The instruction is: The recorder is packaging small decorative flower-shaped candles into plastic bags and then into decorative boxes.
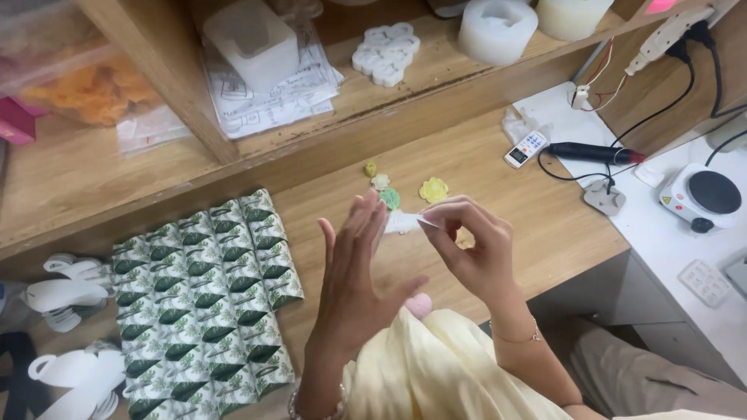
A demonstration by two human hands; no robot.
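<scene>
- Four small flower-shaped pastel pieces were already laid out on the wooden desk.
- One small white wrapper was pinched by the right hand; the left hand was spread open, empty.
- Rows of green leaf-patterned boxes were seen stacked beside it.

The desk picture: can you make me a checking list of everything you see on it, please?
Surface: wooden desk, bare around the hands.
Job's things: small white piece pinched by the right hand; little flower shapes behind it.
Clutter: rows of leaf-print boxes, white paper cutouts, silicone moulds on the shelf.
Hands: left hand open, fingers spread beside the piece.
Cables: black cables run from a power strip.
Surroundings: small hot plate on a white counter.
</scene>
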